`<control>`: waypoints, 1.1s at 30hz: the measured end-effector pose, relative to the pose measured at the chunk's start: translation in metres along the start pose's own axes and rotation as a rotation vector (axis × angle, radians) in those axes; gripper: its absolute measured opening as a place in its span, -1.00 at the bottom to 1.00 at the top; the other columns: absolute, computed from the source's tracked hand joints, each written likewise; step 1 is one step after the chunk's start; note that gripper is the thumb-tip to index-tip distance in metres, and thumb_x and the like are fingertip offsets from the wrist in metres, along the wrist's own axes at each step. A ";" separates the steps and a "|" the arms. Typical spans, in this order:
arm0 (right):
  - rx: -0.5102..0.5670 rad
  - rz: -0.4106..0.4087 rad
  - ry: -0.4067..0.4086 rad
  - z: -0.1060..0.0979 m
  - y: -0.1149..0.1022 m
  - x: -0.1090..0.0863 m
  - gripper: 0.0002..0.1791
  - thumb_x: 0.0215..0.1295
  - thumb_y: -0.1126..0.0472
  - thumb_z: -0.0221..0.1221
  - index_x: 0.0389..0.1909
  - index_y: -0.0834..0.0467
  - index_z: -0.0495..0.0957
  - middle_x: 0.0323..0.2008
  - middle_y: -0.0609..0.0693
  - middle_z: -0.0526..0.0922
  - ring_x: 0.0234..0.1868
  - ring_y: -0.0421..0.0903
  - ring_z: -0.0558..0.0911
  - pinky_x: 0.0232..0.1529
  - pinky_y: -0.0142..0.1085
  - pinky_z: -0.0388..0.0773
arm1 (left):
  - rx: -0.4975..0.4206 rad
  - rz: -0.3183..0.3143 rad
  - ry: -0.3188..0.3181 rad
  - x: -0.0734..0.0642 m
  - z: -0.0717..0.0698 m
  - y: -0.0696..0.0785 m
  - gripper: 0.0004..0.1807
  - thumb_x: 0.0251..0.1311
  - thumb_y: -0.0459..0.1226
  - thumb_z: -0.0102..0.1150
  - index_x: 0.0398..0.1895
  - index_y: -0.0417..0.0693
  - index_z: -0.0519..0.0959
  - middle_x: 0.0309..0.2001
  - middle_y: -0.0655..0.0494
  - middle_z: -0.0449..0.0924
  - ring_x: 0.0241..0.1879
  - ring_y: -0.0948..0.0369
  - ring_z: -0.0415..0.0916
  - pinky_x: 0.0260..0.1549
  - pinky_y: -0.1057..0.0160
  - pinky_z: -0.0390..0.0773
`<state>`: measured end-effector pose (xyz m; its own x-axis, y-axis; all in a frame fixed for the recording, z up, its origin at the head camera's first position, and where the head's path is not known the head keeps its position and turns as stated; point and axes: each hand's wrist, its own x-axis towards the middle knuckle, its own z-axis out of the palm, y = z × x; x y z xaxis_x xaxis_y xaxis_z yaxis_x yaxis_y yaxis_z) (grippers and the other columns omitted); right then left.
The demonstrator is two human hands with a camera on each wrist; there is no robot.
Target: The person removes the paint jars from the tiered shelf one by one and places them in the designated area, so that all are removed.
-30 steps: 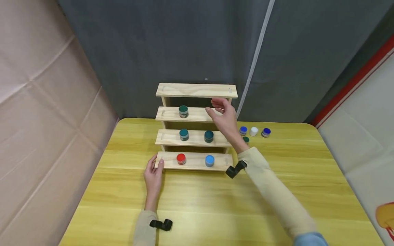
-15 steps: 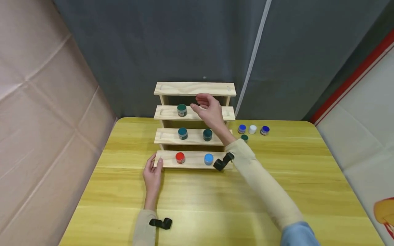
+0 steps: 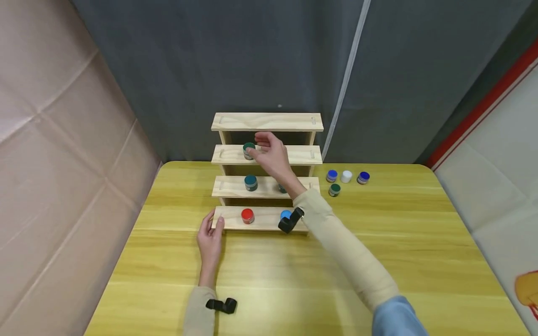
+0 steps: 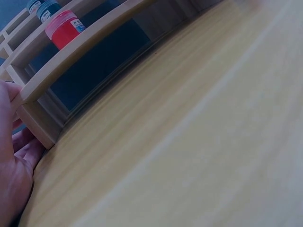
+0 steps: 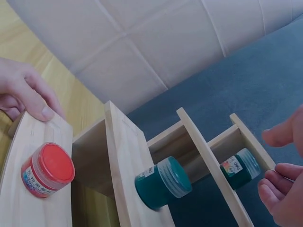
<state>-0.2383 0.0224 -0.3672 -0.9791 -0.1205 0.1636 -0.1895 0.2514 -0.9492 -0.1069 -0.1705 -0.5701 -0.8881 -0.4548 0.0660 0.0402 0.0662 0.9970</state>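
A four-step wooden display rack (image 3: 269, 122) stands against the dark backdrop. My left hand (image 3: 209, 242) grips the left end of its bottom shelf, thumb on top. My right hand (image 3: 273, 158) reaches over the third shelf, thumb and fingers apart beside a green paint jar (image 5: 239, 169); a gap shows between fingers and jar in the right wrist view. A teal paint jar (image 3: 251, 183) sits one shelf lower, with a dark green jar (image 3: 282, 189) partly hidden by my right wrist. On the bottom shelf are a red paint jar (image 3: 248, 216) and a light blue jar (image 3: 285, 214), partly covered.
Right of the rack on the wooden table (image 3: 269, 280) stand two blue-lidded jars, one a darker blue jar (image 3: 363, 178), a white jar (image 3: 346, 176) and another green jar (image 3: 334, 190). A pale fabric wall (image 3: 63, 163) borders the left side.
My right hand has moved left across the third shelf toward the green jar, passing in front of the right-hand jars. My left hand keeps its hold on the rack.
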 end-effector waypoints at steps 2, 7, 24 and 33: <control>-0.010 0.001 -0.006 0.001 0.001 0.000 -0.45 0.41 0.23 0.34 0.36 0.27 0.49 0.33 0.24 0.59 0.36 0.12 0.57 0.45 -0.15 0.51 | 0.002 0.003 0.003 0.000 0.001 0.000 -0.56 0.50 -0.31 0.22 0.38 -0.22 0.54 0.20 -0.37 0.67 -0.38 0.43 0.55 -0.39 0.53 0.56; -0.035 0.007 -0.007 0.005 0.005 0.002 -0.43 0.40 0.24 0.35 0.37 0.29 0.48 0.34 0.25 0.58 0.36 0.12 0.58 0.44 -0.16 0.53 | 0.007 0.014 0.006 0.000 0.001 0.000 -0.55 0.49 -0.32 0.23 0.38 -0.22 0.54 0.20 -0.36 0.68 -0.37 0.42 0.56 -0.40 0.52 0.57; -0.178 -0.043 0.025 0.015 0.015 0.003 -0.55 0.44 0.25 0.34 0.26 0.32 0.54 0.16 0.23 0.62 0.21 0.09 0.65 0.31 -0.18 0.63 | -0.011 0.019 0.000 0.000 0.001 -0.002 -0.56 0.49 -0.31 0.24 0.37 -0.20 0.56 0.09 -0.39 0.71 -0.46 0.40 0.51 -0.43 0.51 0.57; -0.113 -0.090 0.093 0.007 0.013 -0.004 -0.55 0.42 0.24 0.36 0.25 0.28 0.56 0.14 0.18 0.64 0.14 0.08 0.70 0.24 -0.18 0.67 | 0.002 -0.001 -0.010 0.001 -0.001 -0.001 -0.54 0.50 -0.30 0.23 0.41 -0.18 0.53 0.25 -0.34 0.65 -0.29 0.45 0.60 -0.34 0.52 0.61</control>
<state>-0.2365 0.0191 -0.3821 -0.9595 -0.0595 0.2752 -0.2782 0.3505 -0.8943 -0.1074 -0.1716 -0.5711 -0.8927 -0.4460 0.0647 0.0384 0.0679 0.9970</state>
